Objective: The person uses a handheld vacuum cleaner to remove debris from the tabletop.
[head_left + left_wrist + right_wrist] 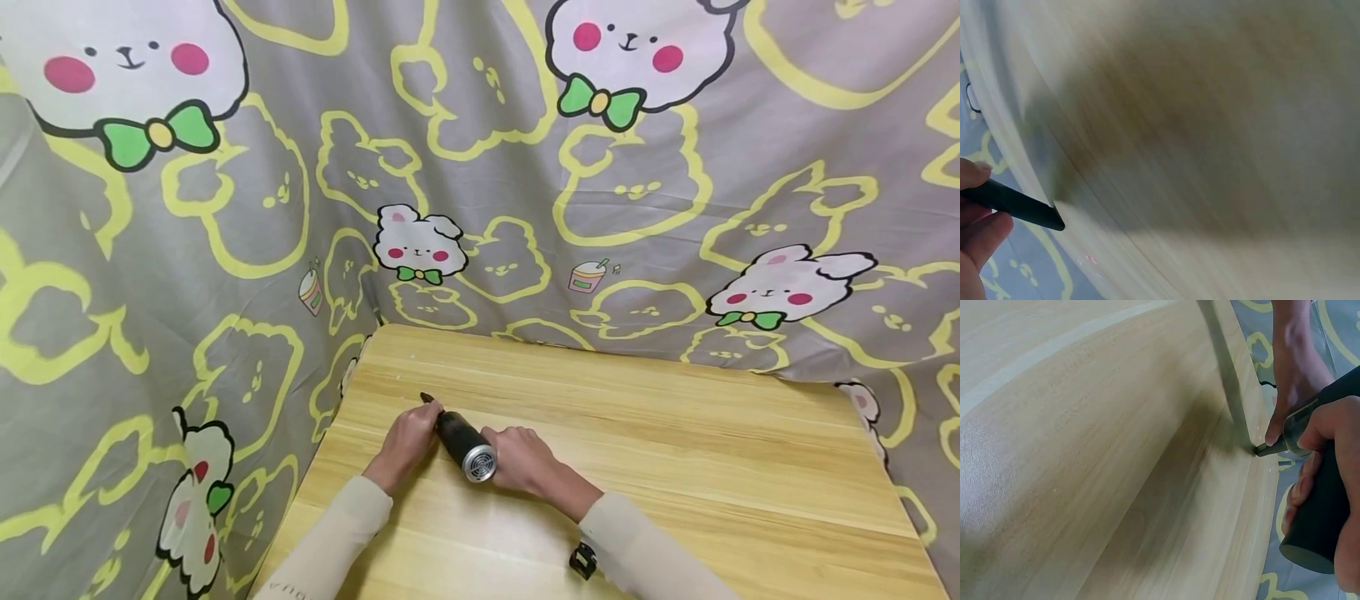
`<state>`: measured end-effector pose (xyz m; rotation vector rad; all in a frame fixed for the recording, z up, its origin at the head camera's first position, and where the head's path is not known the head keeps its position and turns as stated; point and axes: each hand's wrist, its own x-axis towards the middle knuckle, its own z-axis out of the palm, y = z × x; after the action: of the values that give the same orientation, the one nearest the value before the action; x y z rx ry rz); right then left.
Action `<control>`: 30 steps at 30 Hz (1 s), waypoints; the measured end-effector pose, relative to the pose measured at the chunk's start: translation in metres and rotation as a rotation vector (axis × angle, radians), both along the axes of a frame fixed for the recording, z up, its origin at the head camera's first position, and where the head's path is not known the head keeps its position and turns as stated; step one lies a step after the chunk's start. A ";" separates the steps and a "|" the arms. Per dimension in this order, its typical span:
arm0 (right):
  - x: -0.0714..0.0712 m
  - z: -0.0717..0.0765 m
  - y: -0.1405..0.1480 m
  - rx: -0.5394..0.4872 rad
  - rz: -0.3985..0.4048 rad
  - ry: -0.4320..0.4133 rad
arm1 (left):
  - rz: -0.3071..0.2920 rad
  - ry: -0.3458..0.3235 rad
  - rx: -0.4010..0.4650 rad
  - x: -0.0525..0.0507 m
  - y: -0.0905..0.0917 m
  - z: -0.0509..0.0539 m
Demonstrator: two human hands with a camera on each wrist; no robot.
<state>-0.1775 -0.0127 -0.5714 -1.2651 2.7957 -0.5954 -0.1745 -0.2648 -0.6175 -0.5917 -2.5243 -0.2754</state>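
A black handheld vacuum cleaner [462, 444] with a silver vented end is held above the wooden table in the head view. My right hand [521, 458] grips its handle, and in the right wrist view the fingers curl round the dark handle [1319, 515]. My left hand [408, 440] is at the front end, pinching the narrow black nozzle [1019, 206] between thumb and fingers in the left wrist view. The nozzle tip points toward the table's far left corner; whether it touches the wood I cannot tell. Tiny pinkish specks [1090, 259] lie near the table edge.
The wooden table [675, 467] has a light grain. Grey curtains [480, 192] with cartoon animals hang along its left and far sides. A small black object [582, 561] appears beside the right sleeve.
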 end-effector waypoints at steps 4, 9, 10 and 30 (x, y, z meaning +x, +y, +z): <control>0.000 0.000 -0.003 0.001 0.014 -0.009 | 0.021 0.010 -0.007 0.005 -0.004 -0.001; 0.001 -0.001 -0.007 0.007 0.039 -0.014 | 0.040 0.012 -0.003 0.011 -0.009 -0.002; 0.001 -0.001 -0.008 0.008 0.044 -0.008 | 0.043 0.012 -0.002 0.012 -0.011 -0.002; -0.005 0.002 -0.030 0.049 0.077 -0.003 | 0.071 0.015 0.006 0.016 -0.029 -0.001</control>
<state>-0.1827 -0.0423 -0.5693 -1.3538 2.7267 -0.5219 -0.1585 -0.2937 -0.6189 -0.4991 -2.5233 -0.2524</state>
